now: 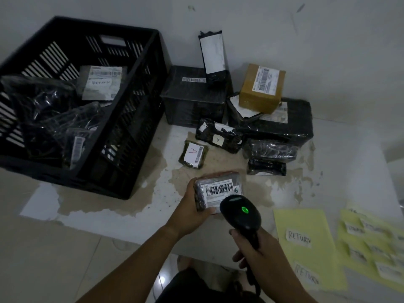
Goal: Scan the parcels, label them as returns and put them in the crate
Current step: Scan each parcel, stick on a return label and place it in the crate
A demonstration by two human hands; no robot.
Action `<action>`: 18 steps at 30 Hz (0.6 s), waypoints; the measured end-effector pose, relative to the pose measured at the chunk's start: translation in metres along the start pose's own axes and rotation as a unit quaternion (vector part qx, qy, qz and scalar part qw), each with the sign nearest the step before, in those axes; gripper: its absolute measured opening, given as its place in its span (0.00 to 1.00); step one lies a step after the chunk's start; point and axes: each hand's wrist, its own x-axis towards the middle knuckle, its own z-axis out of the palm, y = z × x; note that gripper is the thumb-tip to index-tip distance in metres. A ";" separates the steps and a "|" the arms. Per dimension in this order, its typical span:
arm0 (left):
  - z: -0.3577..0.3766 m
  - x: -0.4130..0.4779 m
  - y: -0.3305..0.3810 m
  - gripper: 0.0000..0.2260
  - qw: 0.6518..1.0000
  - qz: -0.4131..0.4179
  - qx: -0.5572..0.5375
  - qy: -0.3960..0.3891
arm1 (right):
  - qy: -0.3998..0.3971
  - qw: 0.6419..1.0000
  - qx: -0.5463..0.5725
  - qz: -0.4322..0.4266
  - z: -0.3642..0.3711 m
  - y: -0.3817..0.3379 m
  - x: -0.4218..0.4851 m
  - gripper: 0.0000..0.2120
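Two hands in view, both busy. Left hand (pixel 192 209) has its grip wrapped round a small plastic-wrapped parcel (pixel 215 189), fingers on its left edge and thumb under the near edge, barcode label (pixel 219 189) facing up. Parcel sits low over the worktop (pixel 153 200), centre near; can't tell if it touches. Right hand (pixel 260 250) has its grip closed round the handle of a black barcode scanner (pixel 240 212), green light on top lit, scanner head just near-right of the parcel and overlapping its near corner.

Black slatted crate (pixel 133 101) on the left, holds several black-wrapped parcels; one white label inside reads RETURN (pixel 101 83).

Far centre to right, pile of unscanned parcels: big black box (pixel 194 99) with a barcode strip, tall black pouch (pixel 213 55) standing on it against the wall, brown cardboard box (pixel 261 89) on top of a big black-wrapped parcel (pixel 284 121), smaller black bundles beside and below. Two small parcels marked A near centre: a greenish one (pixel 193 155) and a black one (pixel 218 136) just beyond it.

Right near: yellow sheet (pixel 306 224) with RETURN stickers (pixel 299 237), second yellow sheet (pixel 371 243) further right with more stickers, blurred.

Worktop surface peeling, stained brown in the middle.
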 end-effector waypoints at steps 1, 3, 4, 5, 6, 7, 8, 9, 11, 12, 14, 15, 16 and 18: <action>0.001 0.000 -0.002 0.38 1.000 -0.002 -0.002 0.006 | -0.005 1.000 -0.006 -0.001 0.002 -0.001 -0.002 0.05; 0.002 -0.001 -0.002 0.38 1.000 -0.003 -0.004 0.008 | -0.012 1.000 -0.016 -0.002 0.007 -0.001 -0.004 0.06; 0.002 -0.001 -0.002 0.39 1.000 -0.005 0.006 0.010 | -0.010 1.000 -0.023 -0.003 0.010 -0.001 -0.005 0.06; 0.002 -0.002 -0.002 0.41 1.000 -0.007 0.020 0.013 | -0.005 1.000 -0.030 -0.002 0.012 0.000 -0.006 0.07; 0.002 -0.002 -0.002 0.43 0.999 -0.008 0.032 0.015 | 0.002 0.999 -0.034 -0.002 0.013 0.001 -0.007 0.07; 0.002 -0.002 -0.003 0.44 0.999 -0.006 0.036 0.015 | 0.008 0.999 -0.035 -0.004 0.014 0.002 -0.007 0.07; 0.002 -0.001 -0.004 0.44 0.999 -0.003 0.033 0.015 | 0.012 0.999 -0.036 -0.007 0.015 0.002 -0.008 0.07; 0.002 -0.001 -0.006 0.44 0.999 -0.002 0.031 0.014 | 0.015 0.999 -0.037 -0.012 0.015 0.001 -0.008 0.07; 0.002 0.000 -0.009 0.45 1.000 0.001 0.027 0.012 | 0.021 0.999 -0.034 -0.018 0.015 -0.001 -0.009 0.06; 0.001 0.000 -0.009 0.45 1.000 0.003 0.025 0.011 | 0.024 0.999 -0.032 -0.021 0.014 -0.001 -0.009 0.07; 0.001 0.001 -0.011 0.45 1.000 0.007 0.021 0.007 | 0.027 0.999 -0.027 -0.025 0.013 -0.002 -0.009 0.07; 0.001 0.001 -0.011 0.45 1.000 0.011 0.019 0.007 | 0.026 0.999 -0.022 -0.026 0.013 -0.002 -0.010 0.07; 0.001 0.000 -0.011 0.45 1.000 0.014 0.017 0.006 | 0.024 0.999 -0.017 -0.026 0.012 -0.003 -0.011 0.07; 0.000 0.001 -0.011 0.45 1.000 0.017 0.014 0.008 | 0.024 0.999 -0.012 -0.030 0.011 -0.004 -0.013 0.09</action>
